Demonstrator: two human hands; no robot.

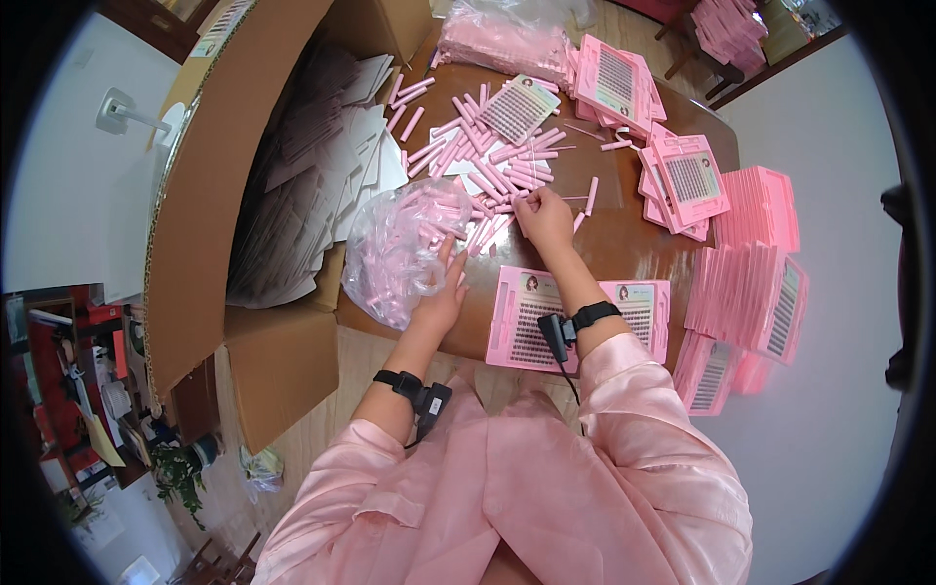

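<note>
My right hand reaches over the pile of pink tubes on the table, thumb and fingertips pinched together. Whatever is between those fingertips is too small or hidden to make out. My left hand has its fingers stretched out and apart, beside a clear plastic bag filled with more pink tubes. Below my right forearm lie two pink false-eyelash trays, flat at the table's near edge. An eyelash card rests on top of the tube pile.
A large open cardboard box with many white and clear sheets stands at the left. Pink eyelash trays are stacked at the right and far right. A wrapped pink bundle lies at the back of the brown table.
</note>
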